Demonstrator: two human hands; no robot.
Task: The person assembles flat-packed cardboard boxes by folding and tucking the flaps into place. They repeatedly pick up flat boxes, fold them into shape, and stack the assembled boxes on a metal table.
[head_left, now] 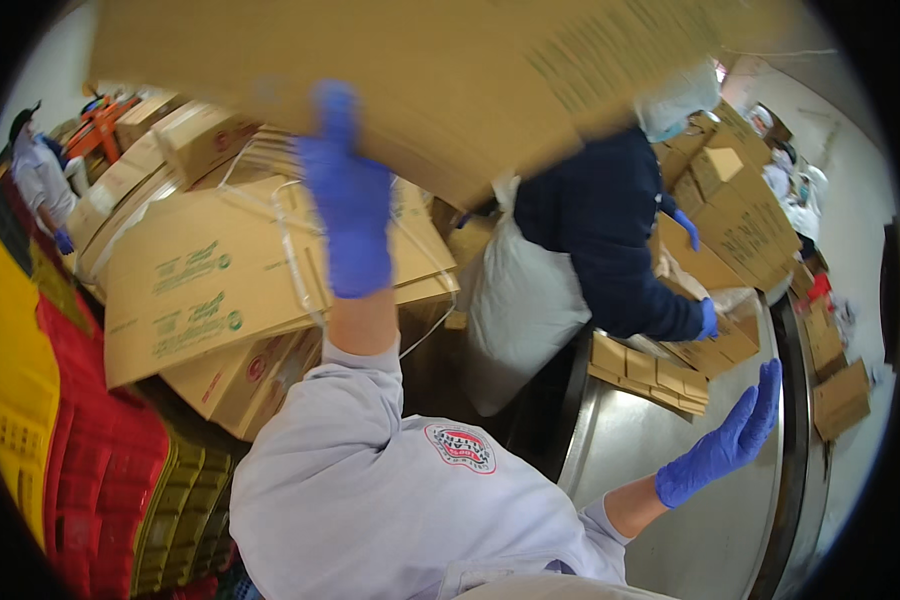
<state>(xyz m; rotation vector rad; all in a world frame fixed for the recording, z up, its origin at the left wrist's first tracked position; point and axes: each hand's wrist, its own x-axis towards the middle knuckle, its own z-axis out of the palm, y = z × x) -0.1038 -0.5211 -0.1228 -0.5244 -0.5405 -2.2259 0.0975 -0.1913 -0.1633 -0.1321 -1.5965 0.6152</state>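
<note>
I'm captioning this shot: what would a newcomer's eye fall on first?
First, the large blurred piece of cardboard across the top, held in the person's blue-gloved left hand. Next, the bright yellow crate and red crate along the left side. Then the open right hand, seen against the metal table at lower right.

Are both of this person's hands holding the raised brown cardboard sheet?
No, the left blue-gloved hand grips the raised brown cardboard sheet, while the right blue-gloved hand is open, apart from it.
</note>
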